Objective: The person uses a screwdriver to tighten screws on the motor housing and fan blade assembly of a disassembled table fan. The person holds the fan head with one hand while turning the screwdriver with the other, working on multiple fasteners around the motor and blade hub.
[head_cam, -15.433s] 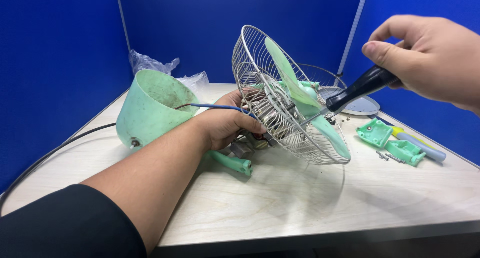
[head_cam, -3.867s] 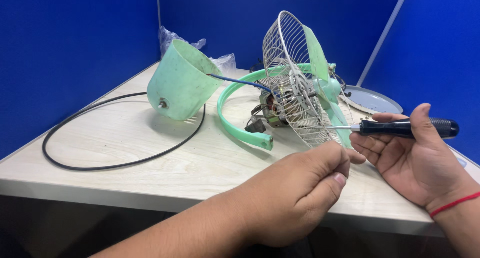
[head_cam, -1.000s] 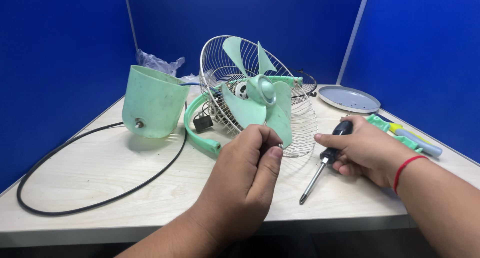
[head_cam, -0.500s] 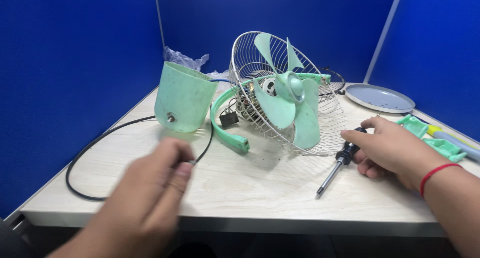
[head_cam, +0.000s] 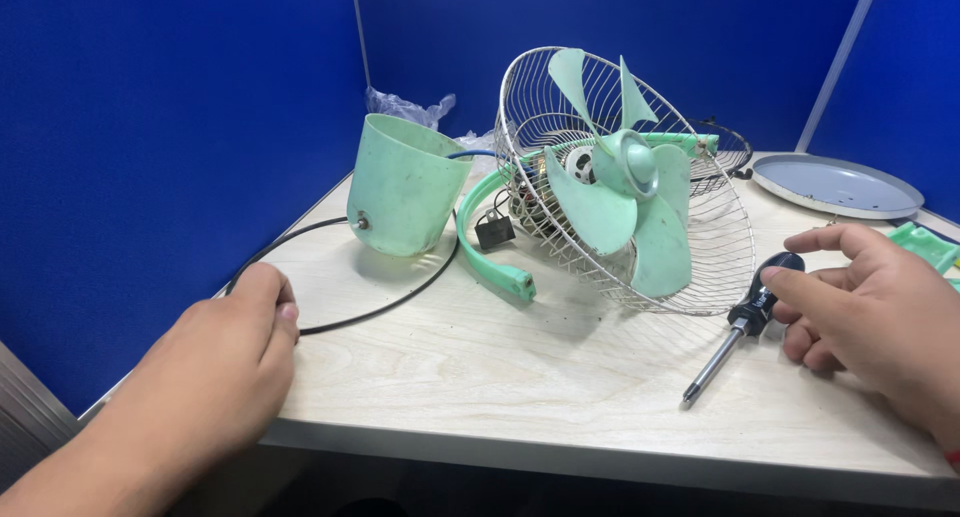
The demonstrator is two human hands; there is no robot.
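Observation:
A dismantled fan lies on the wooden table (head_cam: 520, 377): a wire guard (head_cam: 715, 242) with pale green blades (head_cam: 615, 192) faces me, tilted back. Its green curved bracket (head_cam: 495, 262) rests on the table in front. A black-handled screwdriver (head_cam: 745, 322) lies to the right of the guard. My right hand (head_cam: 880, 317) hovers over its handle, fingers spread, thumb tip touching it. My left hand (head_cam: 215, 377) rests at the table's left front edge, fingers curled together, next to a thin black ring (head_cam: 340, 322). Nothing shows between those fingers.
A pale green cone-shaped cover (head_cam: 400, 197) stands inside the black ring at the back left. A grey round plate (head_cam: 835, 185) and green plastic parts (head_cam: 925, 245) lie at the far right. A crumpled clear bag (head_cam: 405, 107) and a dark wire guard (head_cam: 728, 147) sit behind. Blue partition walls surround the table.
My left hand has swung left and down to the table edge by the black ring. My right hand has loosened on the screwdriver, which now lies flat on the table.

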